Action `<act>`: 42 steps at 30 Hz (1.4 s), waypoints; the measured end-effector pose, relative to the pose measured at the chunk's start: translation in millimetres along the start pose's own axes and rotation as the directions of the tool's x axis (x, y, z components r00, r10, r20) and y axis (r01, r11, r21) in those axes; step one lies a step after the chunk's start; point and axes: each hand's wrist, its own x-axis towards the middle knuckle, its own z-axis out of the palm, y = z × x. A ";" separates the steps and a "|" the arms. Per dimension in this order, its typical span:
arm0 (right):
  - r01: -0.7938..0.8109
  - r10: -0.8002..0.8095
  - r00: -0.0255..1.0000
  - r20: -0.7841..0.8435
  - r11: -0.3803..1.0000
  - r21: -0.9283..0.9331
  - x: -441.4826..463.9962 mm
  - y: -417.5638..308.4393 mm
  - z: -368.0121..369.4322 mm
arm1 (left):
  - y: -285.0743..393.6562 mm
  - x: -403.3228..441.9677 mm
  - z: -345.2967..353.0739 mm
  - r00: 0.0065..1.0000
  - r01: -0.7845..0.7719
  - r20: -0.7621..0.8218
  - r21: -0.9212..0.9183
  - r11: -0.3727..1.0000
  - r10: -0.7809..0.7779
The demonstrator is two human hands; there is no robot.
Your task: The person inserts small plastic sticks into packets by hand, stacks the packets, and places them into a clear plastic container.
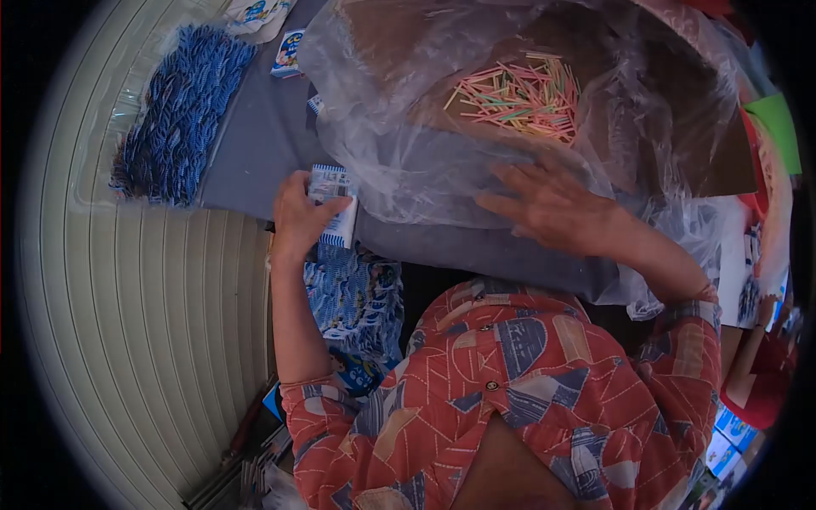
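Blue-and-white packet (338,228) pinched in the left hand (299,217).
I see it at the near edge of the grey worktop (501,255), thumb closed across its face, the fingers behind hidden from me; that forearm reaches straight forward; my view has the right hand (557,206) palm down over clear plastic (399,174), fingers loosely spread, gripping nothing I can see; just beyond lies a heap of coloured sticks (529,100).
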 end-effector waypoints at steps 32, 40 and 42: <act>0.017 -0.029 0.983 -0.182 0.998 -0.068 6.3 0.8 24.5 | 39.5 40.4 -24.4 0.787 -0.464 -0.421 0.078 0.882 0.451; 0.047 -0.061 0.969 -0.240 0.997 -0.066 15.0 6.8 15.3 | -9.1 177.4 54.1 0.590 -0.736 -0.168 0.289 0.612 0.790; 0.040 -0.080 0.899 -0.430 0.994 -0.102 9.6 16.9 13.0 | -14.4 188.1 52.2 0.629 -0.731 -0.028 0.319 0.604 0.777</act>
